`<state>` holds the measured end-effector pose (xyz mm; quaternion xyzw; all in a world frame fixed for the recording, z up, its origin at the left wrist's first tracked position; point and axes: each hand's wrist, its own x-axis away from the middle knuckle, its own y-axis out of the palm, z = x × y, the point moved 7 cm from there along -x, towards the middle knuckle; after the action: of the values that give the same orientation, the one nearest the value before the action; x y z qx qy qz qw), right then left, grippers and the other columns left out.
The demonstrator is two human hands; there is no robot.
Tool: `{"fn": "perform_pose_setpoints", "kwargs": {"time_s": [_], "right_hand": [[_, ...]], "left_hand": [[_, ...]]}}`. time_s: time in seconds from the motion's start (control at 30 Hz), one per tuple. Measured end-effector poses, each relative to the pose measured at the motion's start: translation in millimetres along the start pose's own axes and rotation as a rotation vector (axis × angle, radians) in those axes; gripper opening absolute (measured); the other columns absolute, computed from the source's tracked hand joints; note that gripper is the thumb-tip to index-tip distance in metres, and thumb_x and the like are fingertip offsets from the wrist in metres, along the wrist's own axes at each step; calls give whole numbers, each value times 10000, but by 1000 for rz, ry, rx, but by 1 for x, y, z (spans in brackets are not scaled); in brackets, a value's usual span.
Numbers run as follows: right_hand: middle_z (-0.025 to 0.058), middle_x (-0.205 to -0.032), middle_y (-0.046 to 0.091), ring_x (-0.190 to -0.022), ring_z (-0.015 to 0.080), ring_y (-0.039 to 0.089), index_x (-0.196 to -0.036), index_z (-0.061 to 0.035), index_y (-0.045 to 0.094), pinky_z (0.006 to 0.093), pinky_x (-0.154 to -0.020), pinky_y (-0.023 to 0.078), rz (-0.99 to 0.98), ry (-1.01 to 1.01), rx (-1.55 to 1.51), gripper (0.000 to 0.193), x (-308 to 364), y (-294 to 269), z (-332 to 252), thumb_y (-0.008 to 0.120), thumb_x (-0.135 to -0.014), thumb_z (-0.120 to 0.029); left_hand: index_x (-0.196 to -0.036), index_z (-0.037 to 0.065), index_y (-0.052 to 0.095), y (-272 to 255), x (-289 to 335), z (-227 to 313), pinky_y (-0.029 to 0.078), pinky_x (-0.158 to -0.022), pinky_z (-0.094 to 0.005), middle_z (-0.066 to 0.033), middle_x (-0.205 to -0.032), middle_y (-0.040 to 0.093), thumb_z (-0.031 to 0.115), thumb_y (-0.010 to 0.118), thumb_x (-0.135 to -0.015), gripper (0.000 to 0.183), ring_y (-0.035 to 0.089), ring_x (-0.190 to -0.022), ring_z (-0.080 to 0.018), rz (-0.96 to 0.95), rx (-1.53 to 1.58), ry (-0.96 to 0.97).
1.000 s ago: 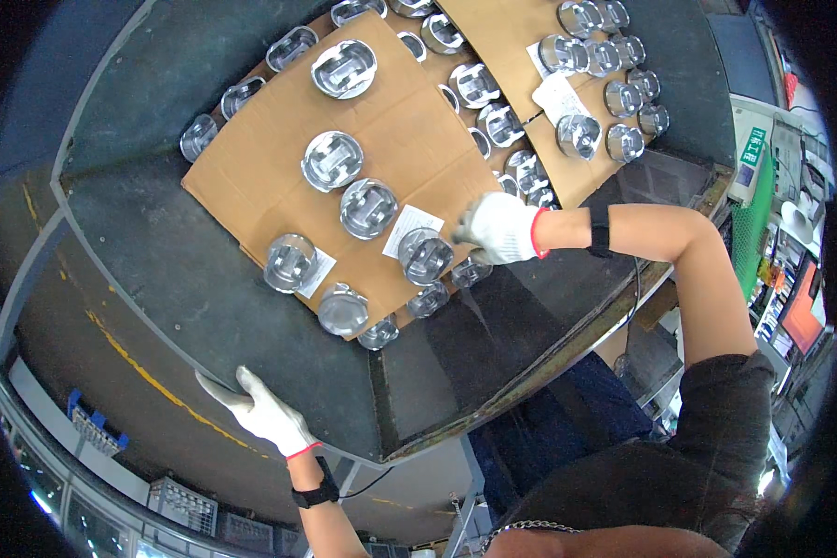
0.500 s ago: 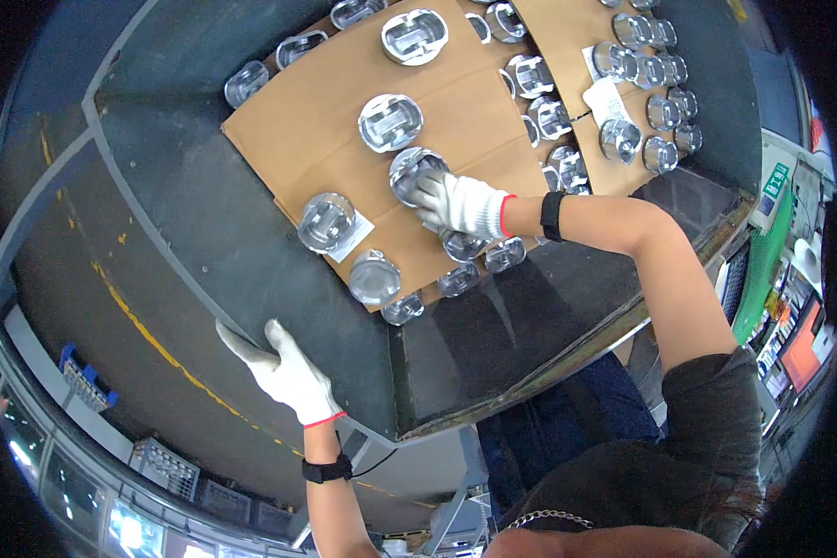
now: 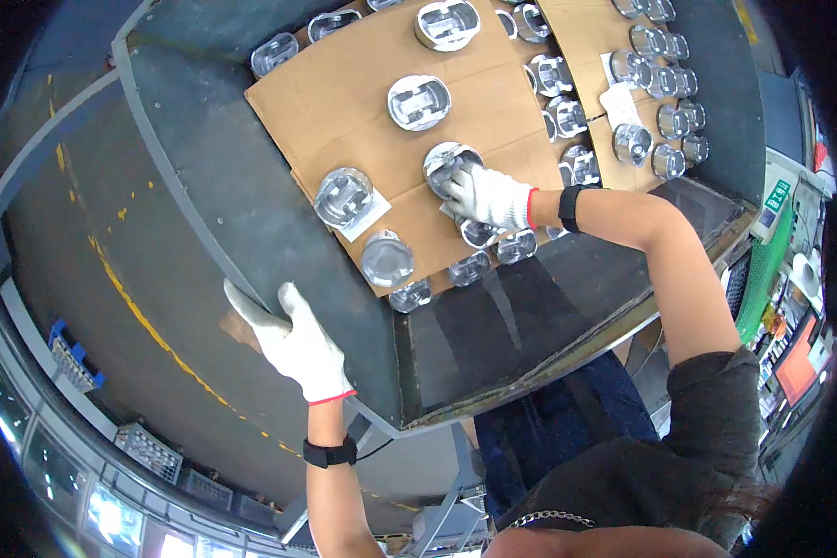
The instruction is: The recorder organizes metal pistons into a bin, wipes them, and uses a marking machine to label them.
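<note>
A dark, flat-bottomed bin (image 3: 205,130) holds metal pistons laid out in layers with cardboard between them. On the nearer cardboard sheet (image 3: 344,112) several pistons stand apart from one another, one at the far side (image 3: 446,25), one nearer the middle (image 3: 419,102), and two toward the left corner, of which the upper (image 3: 344,197) sits partly over a white paper slip (image 3: 374,212). More pistons peek out beneath the sheet's edges, and a second cardboard sheet (image 3: 581,56) to the right carries a closer cluster of them with a pale paper (image 3: 620,105). The right hand (image 3: 493,197), in a white glove, reaches over the nearer sheet with its fingertips on a gripped-at piston (image 3: 436,158); this piston lies directly under and just left of the fingers, and whether they are closed firmly around it cannot be told. Another piston shows partly below that hand. The gloved left hand (image 3: 299,353) is open at the bin's near-left rim, thumb and fingers spread, with no piston in it.
</note>
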<state>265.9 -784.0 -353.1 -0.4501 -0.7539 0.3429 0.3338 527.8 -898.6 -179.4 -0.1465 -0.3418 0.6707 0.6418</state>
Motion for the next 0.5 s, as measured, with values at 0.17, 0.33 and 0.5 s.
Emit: {"fn": "perform_pose_setpoints", "kwargs": {"time_s": [0.17,0.33,0.5], "right_hand": [[239,-1063,596,-986,405,584,-1162,-10,575,474,-826,500,-57,32,-40,404,-3,2,2,598,-895,-312],[255,-1105,594,-1029,420,578,-1192,-36,591,474,-867,496,-112,150,-139,440,-2,1,6,611,-891,-355],[233,-1137,596,-1021,411,584,-1196,-68,605,469,-869,502,-67,55,5,440,13,6,6,618,-889,-383]], "left_hand": [[-1513,38,240,-1,1,2,372,-1058,-353,-205,-1471,408,79,550,-954,641,490,-1244,-258,3,-5,19],[-1509,34,243,-1,1,0,391,-1038,-351,-207,-1425,464,103,554,-954,641,525,-1204,-259,-7,-10,14],[-1509,31,216,-2,2,4,426,-1005,-379,-223,-1411,463,97,533,-956,641,550,-1175,-291,-14,-102,44]]}}
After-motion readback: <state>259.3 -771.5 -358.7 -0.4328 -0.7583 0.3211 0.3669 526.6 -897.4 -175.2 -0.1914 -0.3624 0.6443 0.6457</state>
